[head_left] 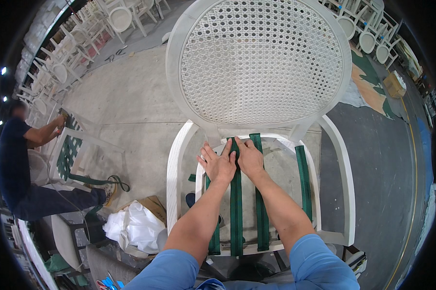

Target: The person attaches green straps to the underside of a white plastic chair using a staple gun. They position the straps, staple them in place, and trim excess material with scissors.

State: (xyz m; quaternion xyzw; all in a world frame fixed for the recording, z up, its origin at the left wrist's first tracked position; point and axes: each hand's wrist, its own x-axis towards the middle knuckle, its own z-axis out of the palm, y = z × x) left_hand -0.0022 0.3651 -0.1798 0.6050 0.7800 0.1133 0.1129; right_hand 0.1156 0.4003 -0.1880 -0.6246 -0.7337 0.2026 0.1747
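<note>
A white chair frame (pixel 173 166) with an oval cane back (pixel 256 63) stands right in front of me. Several green webbing straps (pixel 236 212) run front to back across its open seat. My left hand (pixel 219 163) is at the far end of one middle strap, fingers spread, with thumb and index finger against the strap's left edge. My right hand (pixel 250 157) grips that same strap end from the right, at the rear seat rail, fingers bent. Part of another strap (pixel 260 212) passes beneath my right wrist. The leftmost strap is partly hidden by my left forearm.
At left, another person (pixel 14 150) works on a white chair with woven green webbing (pixel 70 150). White plastic bags (pixel 133 224) lie beside my chair. Rows of white chairs (pixel 58 72) line the back. A cardboard box (pixel 394 84) sits at far right.
</note>
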